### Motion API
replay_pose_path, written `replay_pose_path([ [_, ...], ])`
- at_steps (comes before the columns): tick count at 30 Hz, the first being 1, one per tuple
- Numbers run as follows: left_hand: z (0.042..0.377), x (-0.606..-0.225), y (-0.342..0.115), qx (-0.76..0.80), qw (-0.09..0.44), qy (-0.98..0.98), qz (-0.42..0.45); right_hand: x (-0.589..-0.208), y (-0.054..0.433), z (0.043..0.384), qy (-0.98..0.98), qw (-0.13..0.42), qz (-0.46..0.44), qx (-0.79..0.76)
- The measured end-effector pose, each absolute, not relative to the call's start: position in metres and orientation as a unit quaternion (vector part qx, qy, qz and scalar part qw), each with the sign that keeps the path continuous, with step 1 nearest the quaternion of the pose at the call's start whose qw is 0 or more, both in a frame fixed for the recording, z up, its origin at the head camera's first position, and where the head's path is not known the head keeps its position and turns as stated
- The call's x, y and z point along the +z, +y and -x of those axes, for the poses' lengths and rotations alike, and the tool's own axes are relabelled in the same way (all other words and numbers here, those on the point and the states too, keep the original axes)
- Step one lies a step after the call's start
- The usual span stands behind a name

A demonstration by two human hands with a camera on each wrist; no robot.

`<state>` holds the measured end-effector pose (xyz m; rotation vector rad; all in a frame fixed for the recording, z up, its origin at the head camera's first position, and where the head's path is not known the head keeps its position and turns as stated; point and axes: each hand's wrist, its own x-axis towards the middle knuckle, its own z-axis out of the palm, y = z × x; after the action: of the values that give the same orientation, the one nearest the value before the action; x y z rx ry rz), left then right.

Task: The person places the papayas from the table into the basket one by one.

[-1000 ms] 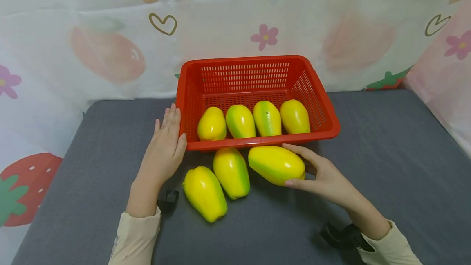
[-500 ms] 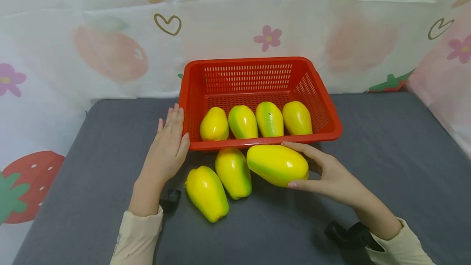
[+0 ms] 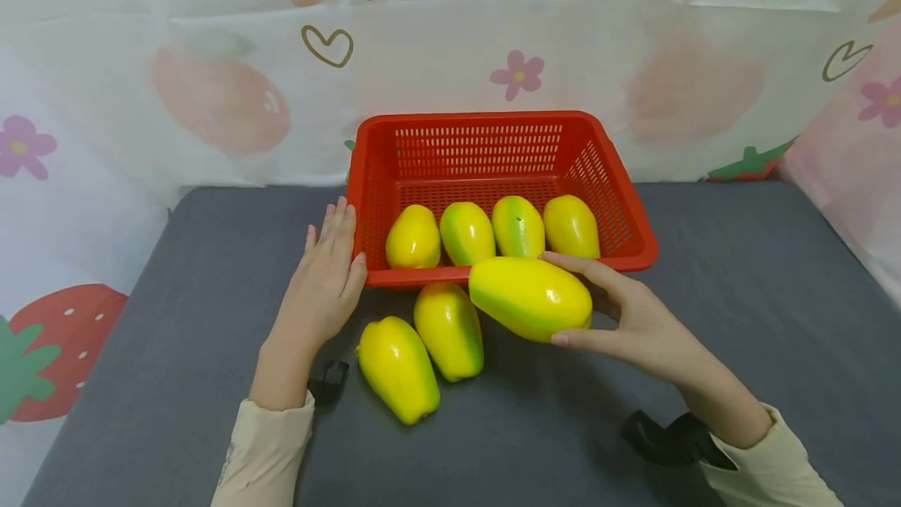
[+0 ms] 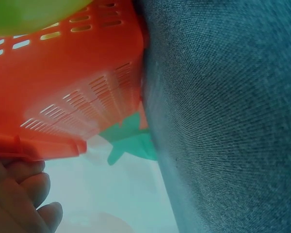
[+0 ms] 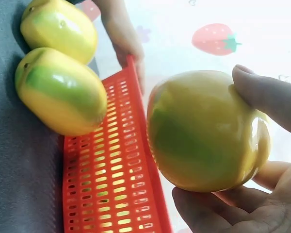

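My right hand (image 3: 644,323) grips a yellow-green papaya (image 3: 531,300) by one end, thumb on the near side and fingers on the far side. The papaya is lifted off the table and overlaps the front rim of the red plastic basket (image 3: 422,278) in the head view. In the right wrist view the held papaya (image 5: 203,133) is beside the basket's rim. Flat along the basket's left side lies my left hand (image 3: 320,284), fingers straight and touching the rim. Inside the basket, several papayas (image 3: 468,233) stand in a row along the front wall.
Two more papayas, one (image 3: 399,370) nearer me and one (image 3: 449,332) close to the basket's front, lie on the grey cloth-covered table (image 3: 493,444). A printed curtain (image 3: 422,53) hangs right behind the basket.
My right hand has raised the papaya from in front of the basket up to its front rim. The left hand stays against the basket's side; the view shifts slightly.
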<state>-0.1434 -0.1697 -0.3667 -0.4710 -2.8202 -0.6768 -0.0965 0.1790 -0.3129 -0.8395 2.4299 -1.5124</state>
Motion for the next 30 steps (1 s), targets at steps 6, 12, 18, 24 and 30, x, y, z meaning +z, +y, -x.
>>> replay_pose_path([
  [6,0.144,-0.367,-0.169,-0.231,0.102,-0.954,0.16,-0.31,0.175,0.103,0.809,0.073,0.27,-0.517],
  [12,0.144,-0.366,-0.169,-0.231,0.102,-0.954,0.16,-0.31,0.169,0.115,0.791,0.093,0.244,-0.553],
  [18,0.144,-0.366,-0.17,-0.229,0.103,-0.955,0.16,-0.312,0.164,0.13,0.781,0.11,0.209,-0.579],
  [24,0.143,-0.366,-0.17,-0.228,0.104,-0.955,0.159,-0.311,0.156,0.142,0.792,0.107,0.195,-0.568],
  [30,0.143,-0.366,-0.17,-0.227,0.104,-0.956,0.157,-0.31,0.148,0.153,0.801,0.092,0.198,-0.558],
])
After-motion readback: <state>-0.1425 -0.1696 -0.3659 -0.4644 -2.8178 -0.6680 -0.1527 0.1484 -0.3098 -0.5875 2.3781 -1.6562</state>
